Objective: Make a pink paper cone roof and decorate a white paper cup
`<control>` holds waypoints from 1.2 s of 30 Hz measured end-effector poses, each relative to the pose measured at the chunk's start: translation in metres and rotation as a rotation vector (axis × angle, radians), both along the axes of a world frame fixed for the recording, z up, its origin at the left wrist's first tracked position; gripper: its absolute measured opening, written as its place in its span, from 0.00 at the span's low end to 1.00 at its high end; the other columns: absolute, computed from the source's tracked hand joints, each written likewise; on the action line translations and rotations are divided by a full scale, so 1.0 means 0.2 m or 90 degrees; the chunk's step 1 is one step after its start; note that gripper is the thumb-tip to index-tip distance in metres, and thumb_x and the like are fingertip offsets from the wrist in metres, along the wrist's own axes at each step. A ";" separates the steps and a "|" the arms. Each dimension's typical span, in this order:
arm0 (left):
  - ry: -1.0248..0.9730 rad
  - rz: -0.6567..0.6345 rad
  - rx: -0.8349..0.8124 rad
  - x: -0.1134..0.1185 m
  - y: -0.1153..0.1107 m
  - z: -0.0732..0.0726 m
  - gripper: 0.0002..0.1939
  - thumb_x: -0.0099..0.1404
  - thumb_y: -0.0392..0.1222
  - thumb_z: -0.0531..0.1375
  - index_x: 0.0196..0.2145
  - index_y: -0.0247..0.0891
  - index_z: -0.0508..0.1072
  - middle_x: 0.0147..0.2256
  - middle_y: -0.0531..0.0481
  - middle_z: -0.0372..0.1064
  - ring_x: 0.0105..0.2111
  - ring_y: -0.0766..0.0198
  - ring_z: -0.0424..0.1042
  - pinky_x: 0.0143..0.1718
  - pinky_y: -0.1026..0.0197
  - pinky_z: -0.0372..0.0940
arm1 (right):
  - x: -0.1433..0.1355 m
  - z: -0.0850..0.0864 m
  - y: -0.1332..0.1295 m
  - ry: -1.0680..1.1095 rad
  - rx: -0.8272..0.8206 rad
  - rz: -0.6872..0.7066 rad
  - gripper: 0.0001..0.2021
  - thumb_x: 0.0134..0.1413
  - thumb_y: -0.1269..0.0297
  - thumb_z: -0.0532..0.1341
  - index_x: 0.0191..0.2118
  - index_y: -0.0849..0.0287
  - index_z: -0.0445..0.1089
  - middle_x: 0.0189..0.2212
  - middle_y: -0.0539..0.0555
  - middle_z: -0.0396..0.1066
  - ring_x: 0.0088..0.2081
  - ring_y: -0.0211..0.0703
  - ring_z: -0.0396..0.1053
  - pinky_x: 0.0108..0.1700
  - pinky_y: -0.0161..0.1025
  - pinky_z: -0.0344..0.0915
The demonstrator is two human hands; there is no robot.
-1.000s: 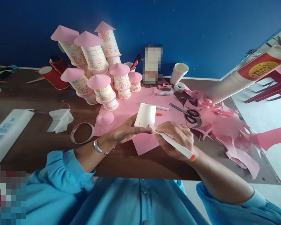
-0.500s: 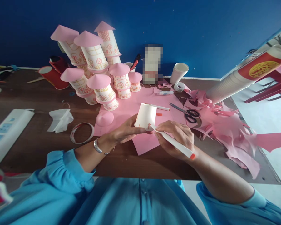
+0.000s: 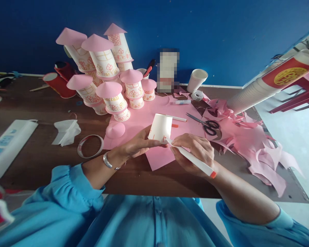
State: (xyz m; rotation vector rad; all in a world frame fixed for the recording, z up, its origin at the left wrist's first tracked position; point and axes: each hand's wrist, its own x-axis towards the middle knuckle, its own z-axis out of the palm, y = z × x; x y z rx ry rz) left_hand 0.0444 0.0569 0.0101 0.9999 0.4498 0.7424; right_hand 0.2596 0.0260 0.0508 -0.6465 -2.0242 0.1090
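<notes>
My left hand (image 3: pixel 139 141) grips a white paper cup (image 3: pixel 160 127) from its left side, with the thumb along the lower edge. Red-orange strokes mark the cup near that edge. Between the fingers of my right hand (image 3: pixel 194 151) is a white felt-tip marker (image 3: pixel 195 160) with an orange-red end, its tip at the cup's lower right. Just behind the cup, a second white marker (image 3: pixel 179 118) and an orange-red cap (image 3: pixel 174 126) lie on pink paper (image 3: pixel 157 161). To the left stand several decorated paper-cup towers (image 3: pixel 112 97) with pink cone roofs; a loose pink cone (image 3: pixel 115 130) sits in front.
Black-handled scissors (image 3: pixel 208 127) lie right of the cup, beside a heap of pink paper scraps (image 3: pixel 257 147). A tape roll (image 3: pixel 90 146), a crumpled tissue (image 3: pixel 66 131) and a power strip (image 3: pixel 11 147) are on the left. Stacked cups (image 3: pixel 273 85) lean at the right.
The marker's tip has shifted slightly, and its rear end has moved a little right and down. One pink strip at the table's right edge has dropped lower. My left hand stays in place.
</notes>
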 end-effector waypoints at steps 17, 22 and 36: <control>0.039 -0.012 0.004 0.00 0.00 0.02 0.24 0.62 0.46 0.73 0.53 0.40 0.76 0.47 0.42 0.78 0.48 0.53 0.77 0.53 0.50 0.70 | -0.01 0.00 0.00 -0.005 0.002 0.009 0.09 0.62 0.75 0.66 0.45 0.57 0.70 0.32 0.52 0.80 0.31 0.41 0.81 0.35 0.36 0.78; 0.049 -0.018 0.003 0.00 0.00 0.00 0.26 0.60 0.46 0.74 0.54 0.38 0.75 0.48 0.41 0.78 0.48 0.52 0.77 0.54 0.49 0.69 | -0.01 -0.01 0.01 -0.003 0.001 -0.006 0.08 0.63 0.74 0.65 0.45 0.56 0.70 0.31 0.50 0.79 0.30 0.41 0.80 0.33 0.36 0.77; 0.021 -0.022 -0.003 -0.01 0.00 0.00 0.22 0.62 0.45 0.73 0.52 0.38 0.77 0.46 0.43 0.78 0.47 0.55 0.77 0.52 0.52 0.71 | 0.00 -0.01 0.01 0.004 0.001 -0.017 0.10 0.60 0.76 0.64 0.45 0.55 0.70 0.31 0.50 0.79 0.28 0.40 0.79 0.32 0.36 0.76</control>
